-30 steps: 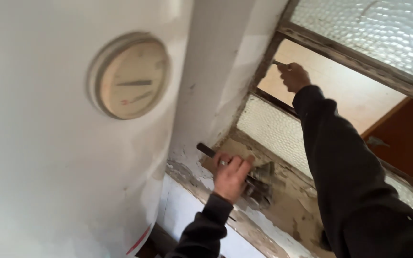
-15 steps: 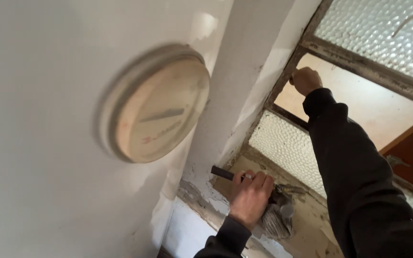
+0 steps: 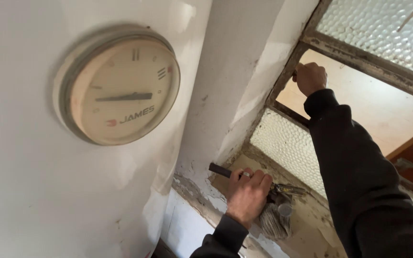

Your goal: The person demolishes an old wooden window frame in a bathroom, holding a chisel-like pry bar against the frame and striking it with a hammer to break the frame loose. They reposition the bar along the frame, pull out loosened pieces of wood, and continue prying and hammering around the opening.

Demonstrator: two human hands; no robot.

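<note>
My left hand (image 3: 247, 193) rests on the worn windowsill (image 3: 307, 229), fingers closed around a tool with a dark handle (image 3: 220, 170) that sticks out to the left. Its metal end (image 3: 290, 190) pokes out to the right of the hand. Beside the hand lies a grey rag (image 3: 274, 220). My right hand (image 3: 310, 77) is raised to the old window frame (image 3: 288, 71), clenched against the upright bar where the open pane begins. What it grips is hidden. A dark sleeve covers each arm.
A round cream dial gauge (image 3: 120, 86) sits on a white curved tank (image 3: 34, 191) at left. Frosted textured glass panes (image 3: 383, 28) fill the frame above and below the open pane. The plaster wall (image 3: 225, 86) is chipped near the sill.
The view has moved closer and shifted, so the gauge looms larger. My left hand stays on the sill with the tool. My right hand stays at the frame.
</note>
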